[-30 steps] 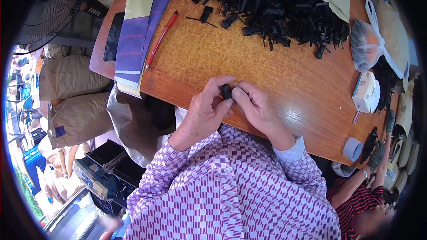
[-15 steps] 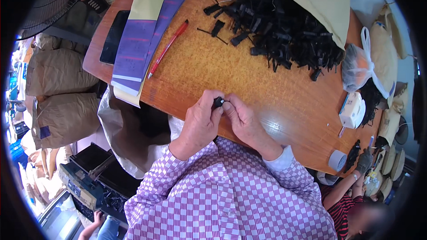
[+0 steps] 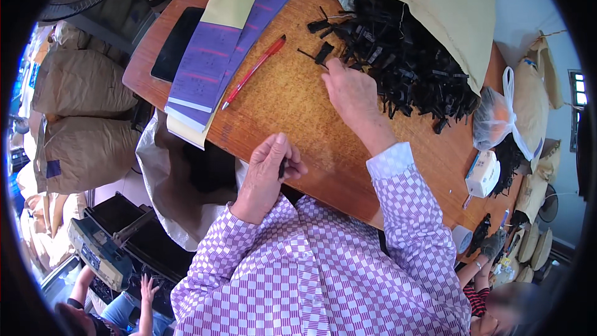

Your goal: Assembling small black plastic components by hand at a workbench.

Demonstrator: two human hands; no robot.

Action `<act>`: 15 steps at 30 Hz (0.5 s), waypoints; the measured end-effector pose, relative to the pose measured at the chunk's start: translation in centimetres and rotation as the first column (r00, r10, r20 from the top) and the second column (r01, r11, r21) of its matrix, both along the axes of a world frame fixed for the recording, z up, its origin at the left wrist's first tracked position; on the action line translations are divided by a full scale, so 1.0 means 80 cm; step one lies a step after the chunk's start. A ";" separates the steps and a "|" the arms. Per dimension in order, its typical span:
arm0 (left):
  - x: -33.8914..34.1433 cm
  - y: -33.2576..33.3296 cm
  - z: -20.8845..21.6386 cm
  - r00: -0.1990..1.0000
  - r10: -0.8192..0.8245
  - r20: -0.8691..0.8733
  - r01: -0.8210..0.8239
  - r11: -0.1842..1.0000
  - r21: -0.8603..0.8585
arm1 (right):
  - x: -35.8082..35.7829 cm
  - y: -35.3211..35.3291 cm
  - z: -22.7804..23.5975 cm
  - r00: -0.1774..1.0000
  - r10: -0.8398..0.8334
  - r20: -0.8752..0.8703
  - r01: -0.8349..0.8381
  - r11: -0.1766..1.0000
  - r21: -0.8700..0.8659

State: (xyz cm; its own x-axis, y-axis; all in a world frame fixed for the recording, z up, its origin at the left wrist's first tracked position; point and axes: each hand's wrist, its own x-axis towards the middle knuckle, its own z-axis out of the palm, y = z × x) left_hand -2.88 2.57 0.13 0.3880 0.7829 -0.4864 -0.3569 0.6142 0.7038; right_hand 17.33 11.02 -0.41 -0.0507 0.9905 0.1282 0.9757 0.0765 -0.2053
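Your right hand (image 3: 356,96) has parted from your left hand (image 3: 261,177) and now reaches out ahead and to the right of it, fingertips near a loose black part (image 3: 323,53). Your left hand alone now holds the small black piece (image 3: 282,168), mostly hidden.

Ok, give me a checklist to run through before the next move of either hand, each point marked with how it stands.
1. Left grip closed on a small black part: ok.
2. That part fully in sight: not ok, the fingers cover most of it.
3. Right grip at the edge of the pile of black parts: ok.
4. Right fingertips holding a piece: cannot tell, the hand hides any contact.
5. Red pen clear of both hands: ok, it lies beside the purple sheets.
6. Sack open toward the pile: ok, black parts fill its mouth and lie on the table.
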 end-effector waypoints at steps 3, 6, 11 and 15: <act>0.001 -0.003 -0.002 0.991 0.001 0.132 0.008 0.998 -0.065 | 0.008 -0.004 -0.012 1.000 0.027 0.002 -0.027 0.997 0.066; -0.001 -0.001 -0.005 0.972 0.018 0.235 0.009 0.994 -0.110 | -0.001 -0.048 0.005 0.919 0.084 -0.386 -0.043 0.993 0.112; 0.023 0.010 0.015 0.973 -0.088 0.213 0.095 0.995 -0.023 | -0.004 -0.137 0.038 0.583 -0.081 -0.808 -0.131 0.973 -0.192; 0.047 0.010 0.009 0.951 -0.189 0.244 0.187 0.982 0.032 | 0.001 -0.182 0.027 0.489 -0.117 -0.864 -0.057 0.984 -0.166</act>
